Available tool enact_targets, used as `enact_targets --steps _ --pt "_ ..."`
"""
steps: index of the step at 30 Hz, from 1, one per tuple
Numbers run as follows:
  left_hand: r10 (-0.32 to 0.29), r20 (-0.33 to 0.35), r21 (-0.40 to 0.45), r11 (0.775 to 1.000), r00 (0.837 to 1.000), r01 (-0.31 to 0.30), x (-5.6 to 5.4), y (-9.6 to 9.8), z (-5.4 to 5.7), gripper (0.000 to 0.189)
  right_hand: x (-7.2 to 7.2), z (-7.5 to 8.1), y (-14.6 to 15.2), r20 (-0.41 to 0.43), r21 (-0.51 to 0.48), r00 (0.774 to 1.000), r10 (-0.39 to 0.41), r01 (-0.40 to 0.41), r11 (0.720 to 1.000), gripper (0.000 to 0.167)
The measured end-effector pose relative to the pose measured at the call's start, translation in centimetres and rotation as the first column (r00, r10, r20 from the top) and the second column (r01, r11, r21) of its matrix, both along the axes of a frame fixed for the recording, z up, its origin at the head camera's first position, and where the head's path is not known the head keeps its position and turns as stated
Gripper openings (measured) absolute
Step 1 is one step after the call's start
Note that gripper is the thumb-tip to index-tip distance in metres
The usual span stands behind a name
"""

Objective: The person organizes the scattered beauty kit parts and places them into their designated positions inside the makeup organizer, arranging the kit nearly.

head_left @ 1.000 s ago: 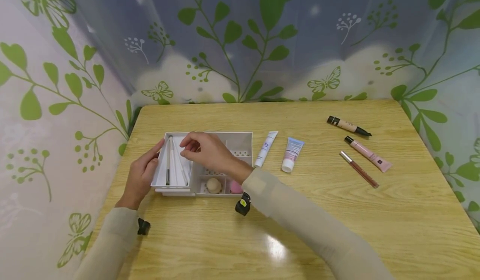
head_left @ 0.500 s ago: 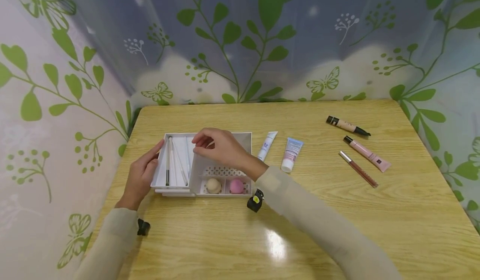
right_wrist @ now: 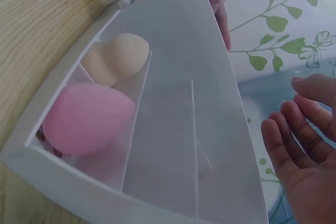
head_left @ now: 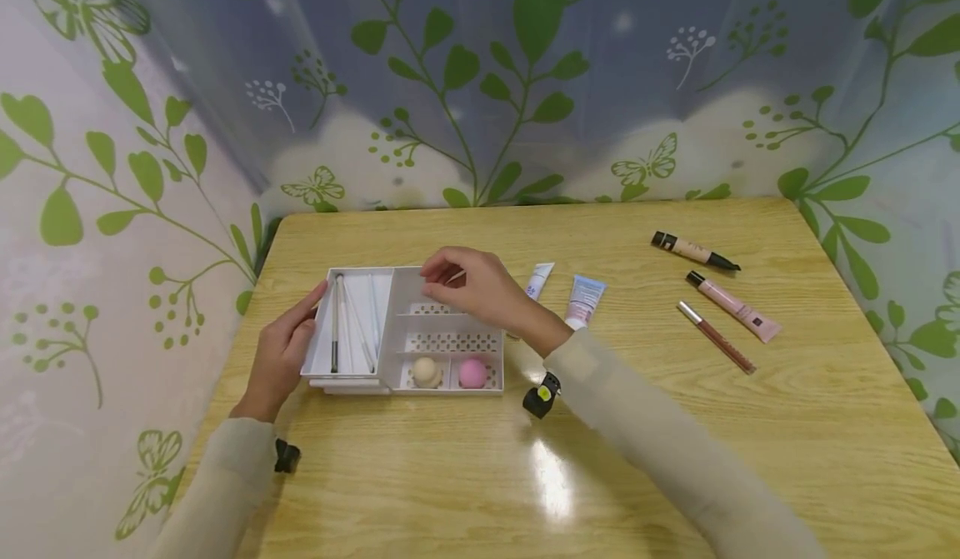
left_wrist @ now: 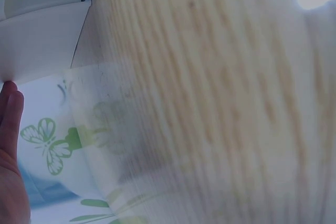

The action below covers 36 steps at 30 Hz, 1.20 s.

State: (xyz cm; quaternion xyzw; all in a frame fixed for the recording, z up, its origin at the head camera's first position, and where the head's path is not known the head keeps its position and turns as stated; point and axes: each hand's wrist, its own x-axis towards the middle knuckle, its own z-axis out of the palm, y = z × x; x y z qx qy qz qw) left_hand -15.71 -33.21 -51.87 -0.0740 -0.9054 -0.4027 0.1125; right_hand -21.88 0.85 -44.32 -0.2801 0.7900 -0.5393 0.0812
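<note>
A white organizer box (head_left: 447,322) with compartments stands at the left of the table. My left hand (head_left: 276,349) lies against its left wall; in the left wrist view straight fingers (left_wrist: 11,114) touch that side. Slim makeup brushes (head_left: 335,326) lie in the long left compartment. Over the back right part of the box hovers my right hand (head_left: 483,288), fingers loosely bent and holding nothing, as the right wrist view confirms. A beige makeup sponge (head_left: 426,371) and a pink makeup sponge (head_left: 473,373) sit in separate front compartments.
Right of the box lie a white tube (head_left: 540,280) and a blue-and-pink tube (head_left: 586,296), both partly behind my right hand and wrist. Farther right are a beige tube with black ends (head_left: 693,250), a pink tube (head_left: 731,305) and a lip gloss (head_left: 716,337). Patterned curtains border the table.
My right hand has moved right, from over the brush compartment to over the back right of the box, uncovering compartments and the pink sponge. My left hand stays at the box's left side.
</note>
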Motion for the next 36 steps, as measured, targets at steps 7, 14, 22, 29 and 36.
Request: enact_targets --steps 7,14,22,29,36 --pt "0.005 -0.009 0.001 1.000 1.000 -0.005 0.0 -0.1 -0.1 0.052 -0.5 0.0 2.2 0.005 -0.008 0.999 -0.039 0.039 0.999 0.021" --pt "0.003 -0.011 -0.003 1.000 1.000 -0.003 0.0 -0.1 -0.1 0.052 -0.8 0.2 4.5 0.003 0.006 0.997 -0.074 0.074 0.997 0.024" --pt "0.011 -0.016 -0.018 1.000 1.000 -0.011 0.0 0.0 -0.1 0.052 -1.0 0.7 7.2 0.012 0.014 0.990 -0.137 0.137 0.990 0.024" --pt "0.008 -0.006 -0.003 1.000 1.000 -0.008 0.1 0.1 0.0 0.052 -1.2 1.0 9.6 0.014 0.016 0.986 -0.169 0.169 0.985 0.025" --pt "0.008 -0.006 -0.007 1.000 1.000 -0.008 0.1 0.2 0.1 0.052 -1.2 1.1 12.2 0.012 0.023 0.978 -0.207 0.206 0.978 0.026"
